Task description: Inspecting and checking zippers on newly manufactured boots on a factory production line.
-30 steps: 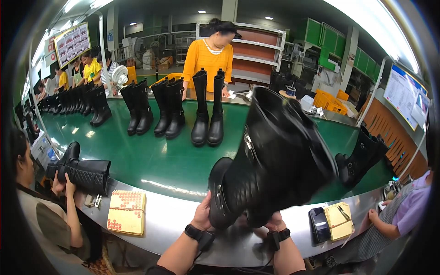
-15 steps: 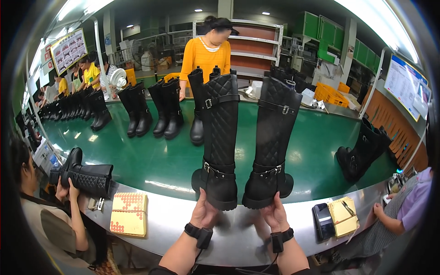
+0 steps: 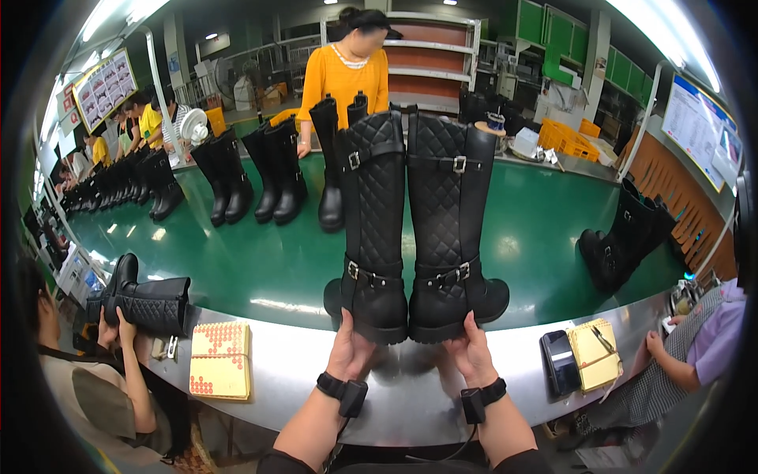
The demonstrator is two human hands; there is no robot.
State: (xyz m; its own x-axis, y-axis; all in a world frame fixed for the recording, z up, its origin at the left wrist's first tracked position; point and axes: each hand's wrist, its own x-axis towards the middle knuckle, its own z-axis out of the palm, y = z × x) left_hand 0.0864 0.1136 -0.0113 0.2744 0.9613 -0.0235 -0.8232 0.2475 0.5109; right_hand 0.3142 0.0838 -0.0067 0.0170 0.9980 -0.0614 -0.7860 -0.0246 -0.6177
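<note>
Two tall black quilted boots with buckle straps stand upright, heels toward me, at the near rim of the green conveyor belt (image 3: 260,268). My left hand (image 3: 350,353) grips the heel of the left boot (image 3: 376,229). The heel of the right boot (image 3: 446,229) is gripped by my right hand (image 3: 471,353). Both wrists wear black bands.
More black boot pairs (image 3: 272,170) stand along the belt, and another pair (image 3: 620,241) lies at the right. A person in orange (image 3: 347,75) stands across. At my left a person holds a boot (image 3: 146,300). A stickered notebook (image 3: 221,359), a phone (image 3: 560,361) and a yellow notepad (image 3: 596,354) lie on the steel ledge.
The boots were held tilted in the air a second ago; now they stand upright side by side on the belt's edge, my hands still on their heels.
</note>
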